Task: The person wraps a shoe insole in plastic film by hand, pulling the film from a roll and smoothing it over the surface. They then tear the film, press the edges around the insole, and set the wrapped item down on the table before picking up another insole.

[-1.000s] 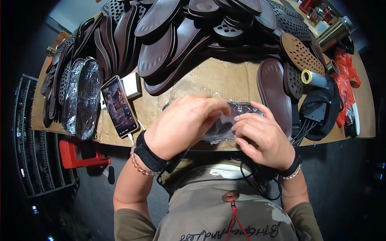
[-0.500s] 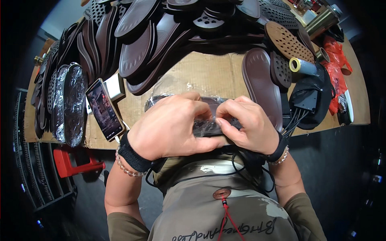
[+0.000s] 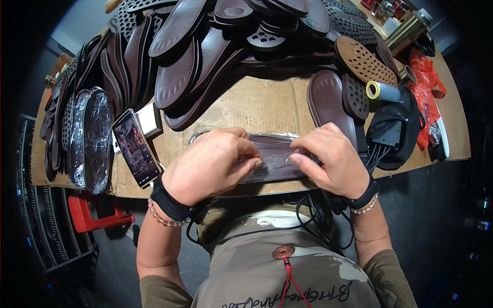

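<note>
A dark brown shoe sole (image 3: 275,146) lies crosswise at the table's near edge, partly hidden by my hands and covered in clear plastic film (image 3: 280,163). My left hand (image 3: 213,161) is over its left part, with thumb and fingers pinched together on the film. Over the right part, my right hand (image 3: 331,161) has its thumb and forefinger curled at the film, a small gap showing between the tips. The film is wrinkled and shiny between the two hands.
Brown soles (image 3: 177,77) are heaped along the back and left. Two film-wrapped soles (image 3: 92,141) stand at left beside a phone (image 3: 136,149) and a white box (image 3: 149,120). At right are a loose sole (image 3: 331,100), a film roll (image 3: 382,91), a black pouch (image 3: 395,128) and a red bag (image 3: 423,92).
My hands have drawn apart from close together, the left going left and the right going right. More of the film-covered sole shows between them.
</note>
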A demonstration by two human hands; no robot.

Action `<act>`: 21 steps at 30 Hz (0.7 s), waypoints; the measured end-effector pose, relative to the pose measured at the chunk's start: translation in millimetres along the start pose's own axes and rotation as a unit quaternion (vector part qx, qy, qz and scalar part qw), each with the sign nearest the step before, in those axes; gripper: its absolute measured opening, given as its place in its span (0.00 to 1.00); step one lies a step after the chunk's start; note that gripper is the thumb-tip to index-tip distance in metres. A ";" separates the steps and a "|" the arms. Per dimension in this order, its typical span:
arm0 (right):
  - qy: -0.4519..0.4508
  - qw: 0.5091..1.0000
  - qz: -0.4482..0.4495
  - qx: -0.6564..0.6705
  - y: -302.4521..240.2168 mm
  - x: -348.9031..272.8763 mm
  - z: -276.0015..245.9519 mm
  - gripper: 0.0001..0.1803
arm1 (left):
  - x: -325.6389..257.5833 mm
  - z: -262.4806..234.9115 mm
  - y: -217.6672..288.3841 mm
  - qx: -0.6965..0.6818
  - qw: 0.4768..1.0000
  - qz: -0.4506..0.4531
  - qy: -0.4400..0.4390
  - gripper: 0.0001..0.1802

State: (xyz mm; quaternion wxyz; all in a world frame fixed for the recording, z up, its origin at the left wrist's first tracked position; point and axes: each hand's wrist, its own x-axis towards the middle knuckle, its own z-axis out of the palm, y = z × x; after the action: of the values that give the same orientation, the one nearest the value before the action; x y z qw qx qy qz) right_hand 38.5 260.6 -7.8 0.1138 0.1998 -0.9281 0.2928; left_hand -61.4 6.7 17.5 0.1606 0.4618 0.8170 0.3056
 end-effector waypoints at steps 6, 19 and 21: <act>0.084 0.976 0.074 0.187 11.2 -2.9 8.7 0.08 | -4.2 -2.6 -5.2 0.014 1.000 0.017 0.014 0.08; 0.173 0.984 0.026 0.044 -17.5 11.8 2.7 0.16 | -5.1 -10.0 11.6 -0.002 0.998 0.034 0.048 0.06; 0.109 0.994 -0.031 0.010 -32.3 16.2 7.5 0.20 | -2.7 -9.2 8.7 -0.009 0.999 0.037 0.038 0.07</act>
State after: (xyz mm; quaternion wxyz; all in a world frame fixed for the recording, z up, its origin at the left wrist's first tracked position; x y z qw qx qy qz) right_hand 37.4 227.1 7.5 0.2207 0.1963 -0.9007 0.3186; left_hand -59.3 4.5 30.2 0.1225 0.4782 0.8022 0.3358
